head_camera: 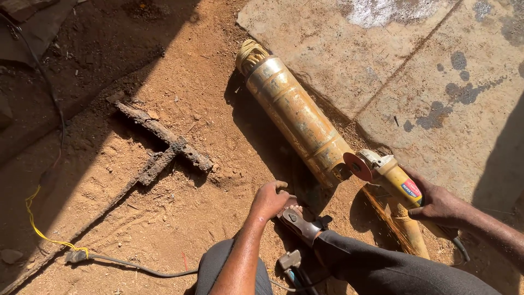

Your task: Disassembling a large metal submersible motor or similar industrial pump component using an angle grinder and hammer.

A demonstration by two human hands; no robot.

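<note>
here, from the head camera, a long yellow metal cylinder [297, 117] lies slanted on the sandy ground, its far end stuffed with coiled yellowish fibre [250, 54] and its near end at the angle grinder [388, 173]. the right hand [440, 206] is wrapped tight around the grinder's yellow body, just right of the cylinder's near end, and the red disc [358, 166] touches that end while sparks [388, 221] fall below it. the left hand [270, 200] sits below the cylinder's near end, fingers curled, but i cannot tell whether it grips anything. a sandalled foot [301, 223] rests just beside that hand. well left of the cylinder lies a rusty iron cross-piece [164, 148]; a concrete slab [415, 71] runs along its right side. a dark cable with yellow wire [76, 252] trails far lower left.
</note>
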